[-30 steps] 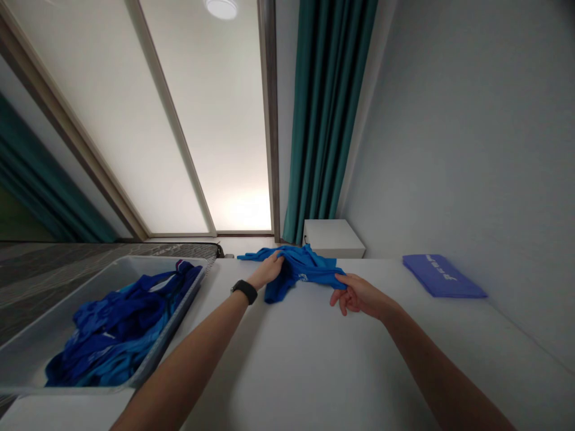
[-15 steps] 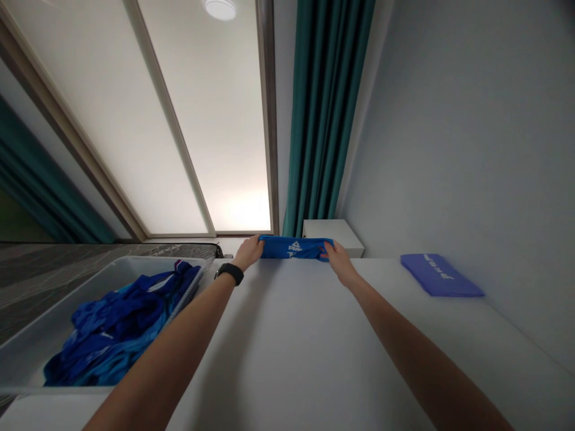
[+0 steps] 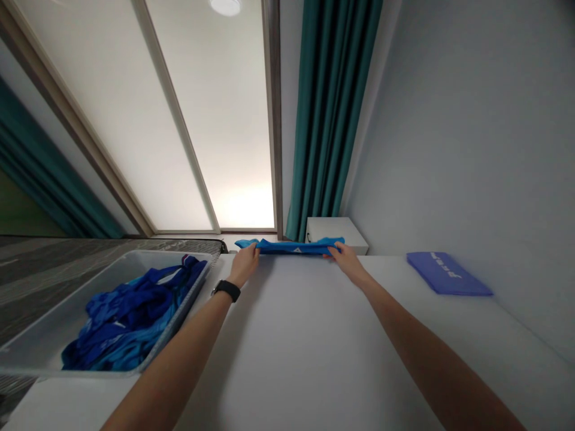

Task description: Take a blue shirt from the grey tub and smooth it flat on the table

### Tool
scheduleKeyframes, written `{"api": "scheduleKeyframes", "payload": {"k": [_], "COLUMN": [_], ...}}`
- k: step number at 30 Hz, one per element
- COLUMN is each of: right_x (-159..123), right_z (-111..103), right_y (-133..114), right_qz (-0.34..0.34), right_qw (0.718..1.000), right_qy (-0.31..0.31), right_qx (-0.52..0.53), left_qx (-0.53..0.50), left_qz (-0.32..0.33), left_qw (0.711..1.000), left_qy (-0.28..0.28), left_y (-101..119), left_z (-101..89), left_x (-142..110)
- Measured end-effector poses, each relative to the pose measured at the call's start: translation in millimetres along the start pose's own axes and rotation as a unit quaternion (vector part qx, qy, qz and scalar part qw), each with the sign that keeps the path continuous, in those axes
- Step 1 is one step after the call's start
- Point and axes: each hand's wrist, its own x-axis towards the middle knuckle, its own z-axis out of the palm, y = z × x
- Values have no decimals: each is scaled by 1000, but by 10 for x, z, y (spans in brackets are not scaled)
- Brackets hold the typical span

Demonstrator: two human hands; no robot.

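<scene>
Stretched between my hands at the table's far edge is a bright blue garment [image 3: 294, 248] with a small white logo, perhaps a sports shirt; its exact kind does not show. My left hand [image 3: 245, 263], with a black watch on the wrist, pinches its left part. The right part is gripped by my right hand [image 3: 348, 263]. Loose cloth sticks out beyond and above the fingers at both sides. Whether its lower edge touches the table cannot be made out.
A light plastic bin [image 3: 38, 332] holding crumpled blue clothes [image 3: 130, 311] stands at the left on the white table [image 3: 296, 347]. A folded purple-blue item [image 3: 449, 273] with white lettering lies at the right by the wall. Beyond the table are a white cabinet [image 3: 336, 230] and a teal curtain [image 3: 335, 120].
The garment has tipped or been swung so its front shows as a narrow strip, with loose cloth now flaring at both ends. My hands have spread slightly apart. The view has shifted a little.
</scene>
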Motion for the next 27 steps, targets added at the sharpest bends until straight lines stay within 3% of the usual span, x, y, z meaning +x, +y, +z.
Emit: {"api": "scheduleKeyframes", "payload": {"k": [3,7,18,22,27], "right_x": [-200,-404,-1181,-1450,-1738], "right_z": [35,42,-181,-206,-271], "right_y": [210,230,265,270,298], "right_qz": [30,29,-31,-90,-214], "right_qw": [999,999,982,954,884], "right_qy": [-6,-8,-100,-117,-98], "right_qx": [-22,-22,-157,-259,-405], "left_qx": [19,27,55,85,107], "left_qz": [-14,-6,139,193,225], "left_qw": [999,998,986,976,968], "left_qy": [-35,-49,-80,-58,-27], "left_y": [-86,-91,-289,-317,-300], "left_z": [138,147,17,-28,-73], "left_x": [-181,-368,-1187,-1429,-1668]}}
